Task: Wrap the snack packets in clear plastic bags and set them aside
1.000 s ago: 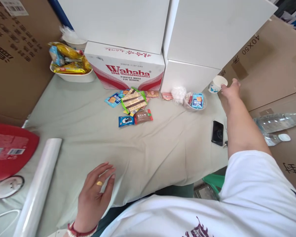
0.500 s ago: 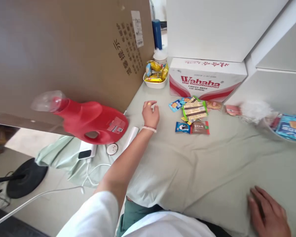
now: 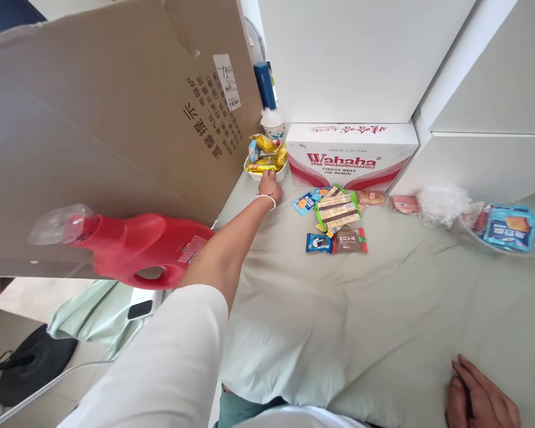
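My left hand (image 3: 270, 185) reaches to the front of a white bowl (image 3: 255, 176) of yellow and blue wrapped snacks (image 3: 263, 163). Its fingers are closed over the near rim, and their tips are partly hidden. At the lower right my right hand (image 3: 484, 395) rests on the grey-green cloth (image 3: 361, 321), fingers loosely bent, thumb apart, holding nothing that shows. Between the hands lie a striped snack packet with green edges (image 3: 337, 212), a blue cracker packet (image 3: 304, 204), a small dark-blue packet (image 3: 318, 243) and a brown packet (image 3: 350, 241).
A large cardboard sheet (image 3: 129, 119) stands at the left, with a red detergent jug (image 3: 147, 244) lying before it. Behind the snacks are a Wahaha water carton (image 3: 352, 160), a paper cup (image 3: 274, 129) and a blue cylinder (image 3: 264, 86). A clear bowl (image 3: 472, 229) holds blue packets at right.
My left hand has moved forward from the bare cloth to the white bowl's near rim and closed there. The view has shifted; my right hand stays on the cloth.
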`<action>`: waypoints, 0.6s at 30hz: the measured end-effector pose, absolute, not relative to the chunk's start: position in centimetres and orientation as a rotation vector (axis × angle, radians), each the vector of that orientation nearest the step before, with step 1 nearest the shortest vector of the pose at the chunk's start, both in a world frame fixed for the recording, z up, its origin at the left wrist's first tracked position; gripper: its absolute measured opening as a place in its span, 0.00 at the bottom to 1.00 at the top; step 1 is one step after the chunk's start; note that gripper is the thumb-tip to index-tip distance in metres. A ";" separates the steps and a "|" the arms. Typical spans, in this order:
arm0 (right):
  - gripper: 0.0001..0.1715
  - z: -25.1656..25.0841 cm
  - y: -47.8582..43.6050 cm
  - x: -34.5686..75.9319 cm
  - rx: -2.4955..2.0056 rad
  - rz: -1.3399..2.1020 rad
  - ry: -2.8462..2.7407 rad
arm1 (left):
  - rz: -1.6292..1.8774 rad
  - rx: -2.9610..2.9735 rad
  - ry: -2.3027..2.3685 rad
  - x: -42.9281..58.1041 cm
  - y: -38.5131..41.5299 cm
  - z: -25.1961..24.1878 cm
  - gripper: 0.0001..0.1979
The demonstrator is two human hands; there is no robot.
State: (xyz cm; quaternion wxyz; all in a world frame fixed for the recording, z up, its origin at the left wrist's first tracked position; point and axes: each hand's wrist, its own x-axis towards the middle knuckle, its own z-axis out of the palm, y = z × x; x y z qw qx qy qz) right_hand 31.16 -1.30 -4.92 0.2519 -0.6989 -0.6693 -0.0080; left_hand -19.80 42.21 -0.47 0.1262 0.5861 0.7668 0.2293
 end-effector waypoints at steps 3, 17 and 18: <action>0.25 -4.6 -1.0 30.5 -1.886 0.009 -1.770 | 0.707 1.736 2.241 -18.7 38.5 -1.1 0.27; 0.14 -2.6 1.2 31.6 -1.789 0.126 -1.784 | 1.090 1.922 1.966 -12.1 12.7 -2.6 0.30; 0.15 -2.0 2.4 32.0 -1.827 0.185 -1.740 | 1.078 1.999 1.918 -11.8 10.2 -2.4 0.32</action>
